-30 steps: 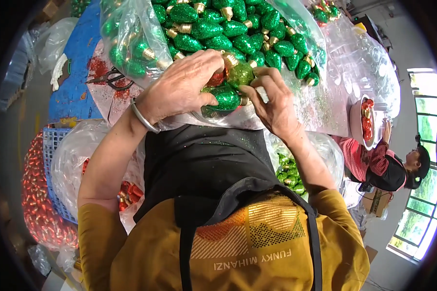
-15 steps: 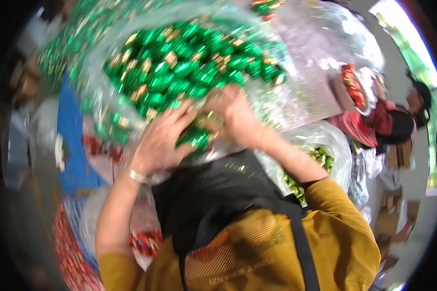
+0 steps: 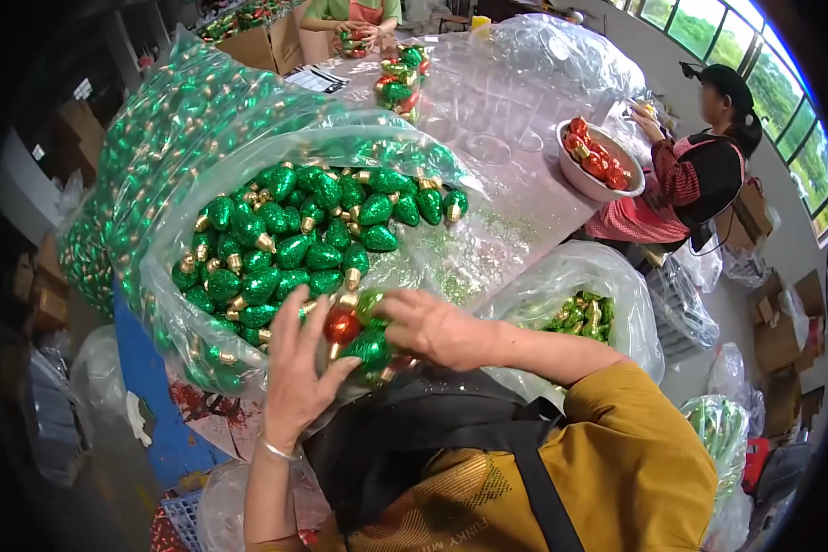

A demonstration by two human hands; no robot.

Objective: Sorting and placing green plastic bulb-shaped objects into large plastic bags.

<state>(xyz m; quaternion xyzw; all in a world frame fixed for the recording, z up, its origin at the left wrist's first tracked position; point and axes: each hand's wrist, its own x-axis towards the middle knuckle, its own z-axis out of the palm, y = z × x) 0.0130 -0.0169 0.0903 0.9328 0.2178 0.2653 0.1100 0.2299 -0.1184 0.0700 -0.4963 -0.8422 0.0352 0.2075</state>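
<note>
Between my hands, close to my black apron, is a small cluster of glossy red and glittery green bulb ornaments point(image 3: 342, 325) with gold caps. Whether clear plastic encloses it cannot be made out. My left hand point(image 3: 296, 373) curves around its left side, thumb toward the front. On the other side my right hand point(image 3: 425, 327) has its fingers curled down against a blurred, lighter green ornament point(image 3: 370, 305). Just beyond lies a heap of green glitter bulb ornaments point(image 3: 322, 256), spilling from the mouth of a large clear plastic bag point(image 3: 248, 110).
Clear plastic cylinders point(image 3: 488, 147) stand farther back near ornament-filled ones point(image 3: 400, 83). A white basin point(image 3: 589, 187) holds red ornaments. At my right is a clear bag point(image 3: 626, 285) with green ornaments. One co-worker point(image 3: 699, 166) is at the right, another point(image 3: 354, 23) across the table.
My view has tilted up, bringing the far table and a co-worker into sight. A red ornament now shows between my hands. My right hand's fingers have stayed curled at the cluster.
</note>
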